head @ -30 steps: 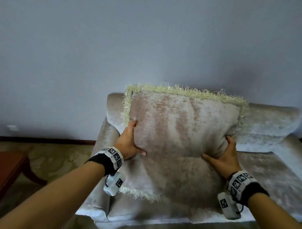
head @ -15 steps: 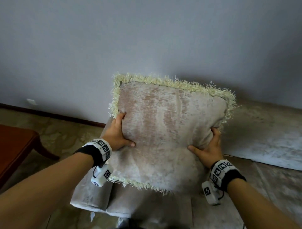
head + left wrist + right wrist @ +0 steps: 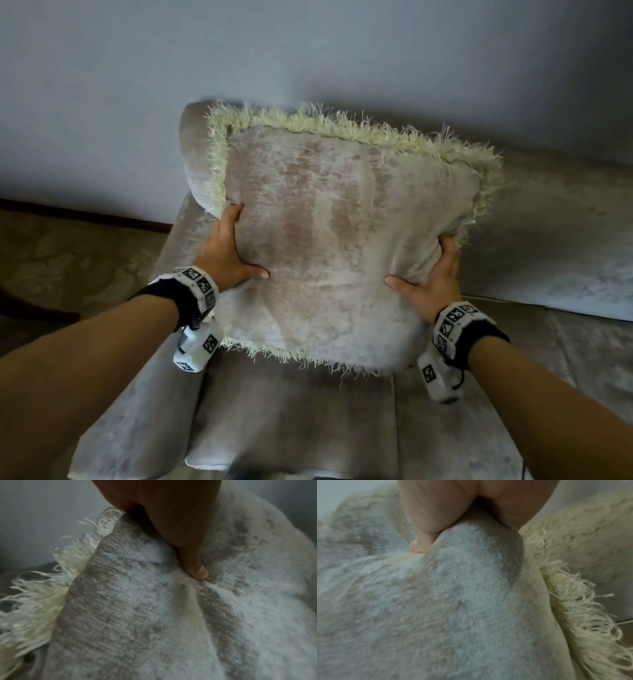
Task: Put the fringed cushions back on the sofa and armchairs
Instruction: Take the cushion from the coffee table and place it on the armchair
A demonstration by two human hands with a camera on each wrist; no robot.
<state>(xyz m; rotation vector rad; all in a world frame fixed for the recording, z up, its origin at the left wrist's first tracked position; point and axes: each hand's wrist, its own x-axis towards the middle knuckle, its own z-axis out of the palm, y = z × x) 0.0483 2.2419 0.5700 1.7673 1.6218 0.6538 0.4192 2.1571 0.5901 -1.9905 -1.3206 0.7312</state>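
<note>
From the head view, a plain grey-blue wall rises behind a pale velvety sofa, with a dark skirting board and patterned carpet at the left. The fringed cushion is held upright over the sofa's seat at its left end, against the backrest; whether its lower fringe touches the seat is hard to tell. The left hand grips its left edge, thumb pressed on the front face, fingers curled behind; the right hand grips the right edge likewise. Both wrists wear bands with black-and-white markers. The left wrist view shows what the head view cannot: the thumb dimpling the mottled beige pile and cream fringe hanging loose beside it. The right wrist view shows fabric bunched between thumb and fingers, with the sofa's upholstery just beyond the fringe.
</note>
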